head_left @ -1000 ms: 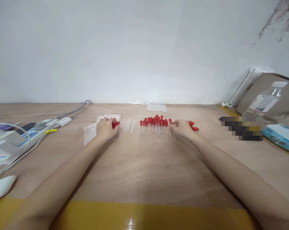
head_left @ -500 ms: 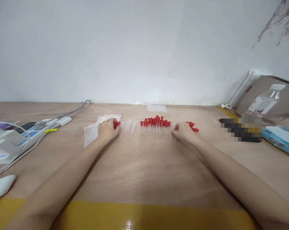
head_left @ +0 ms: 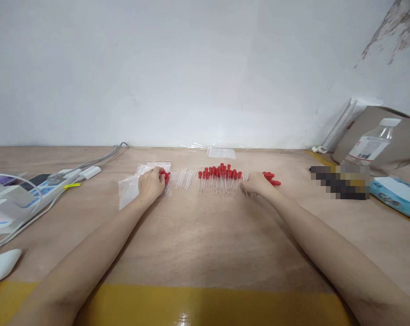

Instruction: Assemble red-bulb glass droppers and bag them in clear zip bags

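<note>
A row of clear glass droppers with red rubber bulbs (head_left: pixel 219 179) lies on the wooden table (head_left: pixel 205 235) near the wall. My left hand (head_left: pixel 151 184) is closed on the red bulbs of a bundle of droppers (head_left: pixel 182 179) that lies sideways, and it rests on a clear zip bag (head_left: pixel 132 189). My right hand (head_left: pixel 257 184) is at the right end of the row with curled fingers touching the glass tubes; what it holds is hidden. More red-bulbed droppers (head_left: pixel 271 178) lie just behind it.
A second clear bag (head_left: pixel 221 152) lies by the wall. A power strip with cables (head_left: pixel 49 185) and a white mouse (head_left: pixel 3 264) are at the left. A water bottle (head_left: pixel 369 147), a cardboard box (head_left: pixel 388 136) and a blue pack (head_left: pixel 397 194) are at the right. Yellow tape (head_left: pixel 205 303) edges the table.
My right hand has slid slightly left and lowered onto the tubes at the row's right end. My left hand has stayed on its bundle.
</note>
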The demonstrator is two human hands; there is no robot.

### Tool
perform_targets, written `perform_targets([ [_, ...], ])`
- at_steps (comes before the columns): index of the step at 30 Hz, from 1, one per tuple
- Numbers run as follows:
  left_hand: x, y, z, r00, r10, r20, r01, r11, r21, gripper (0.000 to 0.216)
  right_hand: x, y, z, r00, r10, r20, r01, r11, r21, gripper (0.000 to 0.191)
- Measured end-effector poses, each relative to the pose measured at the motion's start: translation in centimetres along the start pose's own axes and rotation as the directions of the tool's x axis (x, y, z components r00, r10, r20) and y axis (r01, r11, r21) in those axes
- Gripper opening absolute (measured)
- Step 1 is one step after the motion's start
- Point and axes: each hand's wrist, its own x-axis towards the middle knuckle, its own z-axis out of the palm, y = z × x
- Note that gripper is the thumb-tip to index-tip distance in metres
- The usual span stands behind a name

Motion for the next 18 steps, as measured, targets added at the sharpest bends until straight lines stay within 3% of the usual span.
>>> perform_targets([
  [3,0.2,0.0,-0.7,0.999,0.000,-0.042,-0.002,0.999,-0.038,0.022,-0.7,0.6,-0.7,0.999,0.003,0.044,-0.010,0.988,0.154,0.034],
  [5,0.2,0.6,-1.3,0.994,0.010,-0.106,-0.021,0.995,-0.100,0.022,-1.3,1.1,-0.6,0.995,-0.093,0.030,0.079,0.945,0.317,0.032],
  [8,-0.9,2.7,-2.0,0.972,0.154,-0.177,-0.201,0.936,-0.289,0.019,-2.6,1.5,0.5,0.955,-0.252,-0.157,0.297,0.805,0.513,0.020],
  [11,-3.5,5.8,-1.9,0.896,0.426,-0.125,-0.430,0.759,-0.489,0.015,-4.0,1.6,2.6,0.867,-0.356,-0.348,0.492,0.723,0.485,0.017],
  [14,-6.4,8.1,-1.3,0.811,0.582,-0.067,-0.495,0.621,-0.608,0.022,-5.4,1.6,4.5,0.782,-0.442,-0.439,0.610,0.686,0.396,0.023],
  [18,-8.0,8.8,-0.5,0.845,0.534,-0.008,-0.397,0.618,-0.679,0.015,-6.8,1.1,4.9,0.712,-0.534,-0.456,0.688,0.660,0.301,0.021],
])
